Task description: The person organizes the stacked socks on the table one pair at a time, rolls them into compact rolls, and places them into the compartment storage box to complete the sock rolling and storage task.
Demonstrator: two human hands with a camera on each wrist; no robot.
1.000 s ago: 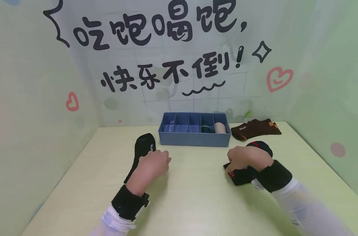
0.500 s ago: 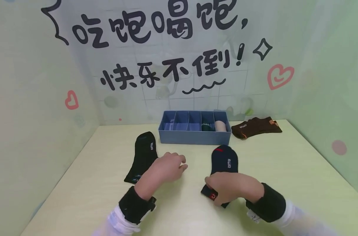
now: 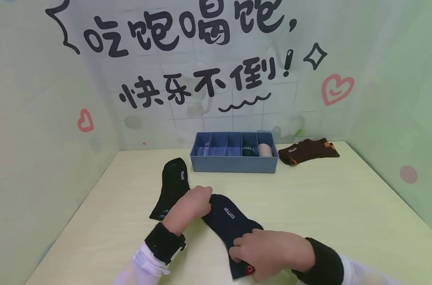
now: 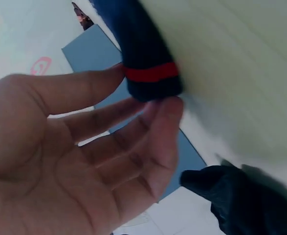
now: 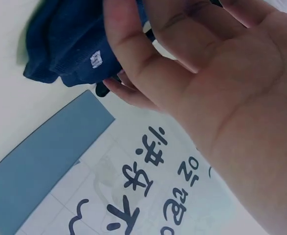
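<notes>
A navy sock [image 3: 234, 221] marked COTTON lies slanted across the front of the table between both hands. My left hand [image 3: 192, 206] pinches its toe end; in the left wrist view the thumb and fingertips meet at the toe's red stripe [image 4: 153, 72]. At the cuff end, my right hand [image 3: 274, 251] grips the sock, covering part of a red mark there. Folded layers of navy cloth [image 5: 77, 44] show by the fingers in the right wrist view. Just left of my left hand lies a black sock [image 3: 173, 184], partly hidden behind the wrist.
At the back stands a blue divided box [image 3: 234, 164]. Its right compartments hold a dark green rolled sock [image 3: 249, 149] and a pale pink roll [image 3: 265, 150]. Brown socks [image 3: 308, 151] lie right of the box. Printed walls enclose the table on three sides.
My right hand has brought the navy sock leftward and nearer, turning its toe toward the left. My left hand, earlier holding nothing over the black sock, has taken hold of the navy toe.
</notes>
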